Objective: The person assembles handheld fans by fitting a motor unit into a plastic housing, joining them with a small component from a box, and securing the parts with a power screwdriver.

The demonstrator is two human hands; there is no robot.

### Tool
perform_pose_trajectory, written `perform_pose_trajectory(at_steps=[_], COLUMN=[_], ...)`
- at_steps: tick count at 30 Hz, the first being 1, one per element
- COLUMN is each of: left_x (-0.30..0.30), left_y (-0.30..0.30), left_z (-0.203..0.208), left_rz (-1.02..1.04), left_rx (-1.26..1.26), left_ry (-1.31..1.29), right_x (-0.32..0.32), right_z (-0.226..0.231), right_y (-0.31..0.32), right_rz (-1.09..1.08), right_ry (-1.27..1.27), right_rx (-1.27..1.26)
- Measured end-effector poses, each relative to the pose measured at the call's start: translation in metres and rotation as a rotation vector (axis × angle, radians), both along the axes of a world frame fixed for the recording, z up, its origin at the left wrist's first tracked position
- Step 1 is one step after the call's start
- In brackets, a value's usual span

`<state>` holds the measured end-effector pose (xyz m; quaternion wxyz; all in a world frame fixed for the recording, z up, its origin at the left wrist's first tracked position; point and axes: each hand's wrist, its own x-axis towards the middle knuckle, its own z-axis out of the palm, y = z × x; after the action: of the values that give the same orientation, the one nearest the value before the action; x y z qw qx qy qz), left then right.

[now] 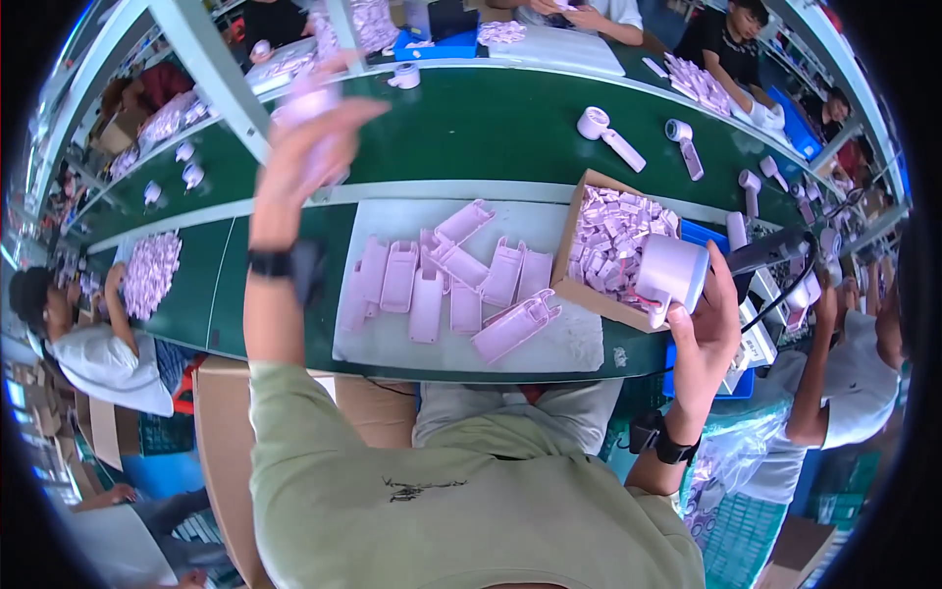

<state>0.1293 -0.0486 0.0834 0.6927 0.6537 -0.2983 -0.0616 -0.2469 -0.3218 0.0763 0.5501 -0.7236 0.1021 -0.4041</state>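
Note:
My left hand [312, 155] is raised over the far side of the green belt, smeared by motion. A blurred lavender piece [310, 104] shows at its fingers; whether they grip it I cannot make out. In my right hand [711, 329] is a lavender fan head [673, 270], a short round drum with red wires at its lower side, held between thumb and fingers over the edge of a cardboard box [563, 265]. Small lavender parts [613, 236] fill that box. Several lavender handle shells [426, 304] lie loosely on a white mat [368, 346] between my arms.
Several lavender handheld fans, one [610, 139] with its handle stretched out, lie on the green conveyor belt [471, 123]. A blue tray [704, 234] and a dark tool [770, 250] with a cable are at the right. Metal posts [211, 74] rise at the left. Co-workers sit around.

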Motion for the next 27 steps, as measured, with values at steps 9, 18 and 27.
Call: perform_pose_trajectory(at_steps=[9,18,27], left_x=[-0.083,-0.208,-0.278], left_y=[-0.007,0.003,-0.026], left_z=[-0.014,-0.037,-0.077], left_rz=[-0.299,-0.499,-0.734], left_rx=[0.073,0.257,0.231], left_ry=[0.221,0.535,0.777], right_x=[-0.018,-0.003,0.008], right_z=[-0.022,-0.031,-0.031], right_y=[0.006,0.030,0.063], right_rz=[-0.018,0.070,0.290], right_ry=[0.016,0.083,0.393], right_rx=[0.020,0.052,-0.400])
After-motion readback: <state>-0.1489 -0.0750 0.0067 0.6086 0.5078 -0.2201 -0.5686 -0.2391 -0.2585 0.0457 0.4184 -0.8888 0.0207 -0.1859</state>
